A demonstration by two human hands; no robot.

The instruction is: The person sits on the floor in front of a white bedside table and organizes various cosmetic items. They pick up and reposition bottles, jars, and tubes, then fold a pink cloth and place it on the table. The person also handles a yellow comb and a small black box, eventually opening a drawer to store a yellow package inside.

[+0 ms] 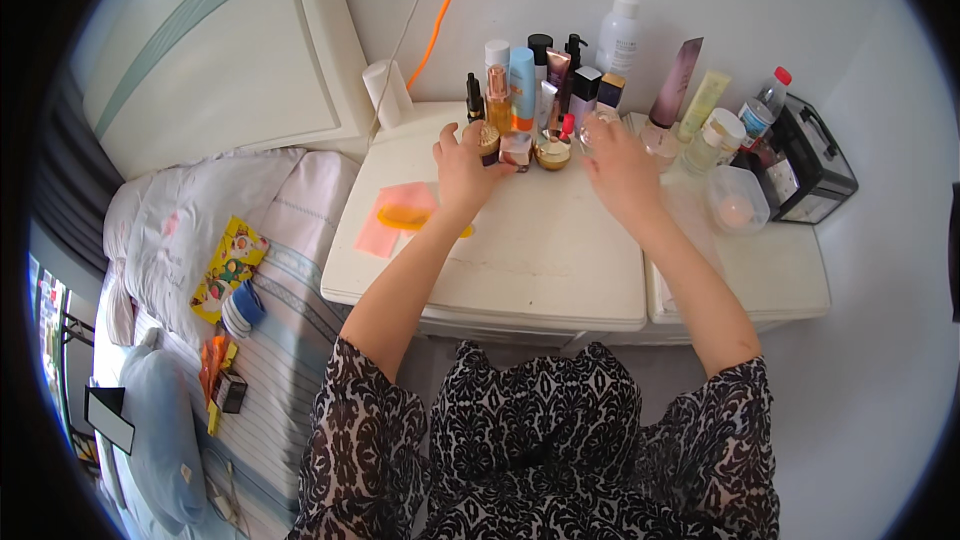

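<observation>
My left hand (466, 174) is at the front left of a group of cosmetics, its fingers around a dark jar with a gold lid (488, 144) and its thumb by a small pinkish glass jar (516, 150). My right hand (621, 169) has its fingers on a clear, round-topped container (598, 127), partly hidden by the fingers. Between the hands stands a gold-lidded jar (553, 153) beside a small red-capped item (568, 124). Behind them are an amber pump bottle (498, 101), a blue bottle with an orange cap (522, 88) and a purple bottle with a black cap (584, 94).
A yellow comb (403, 217) lies on a pink cloth (379, 232) on the white tabletop (555, 255). At right are a plum tube (676, 82), a clear plastic tub (737, 199) and a black-framed case (814, 165). A bed (300, 240) adjoins at left; an orange cable (435, 26) hangs behind.
</observation>
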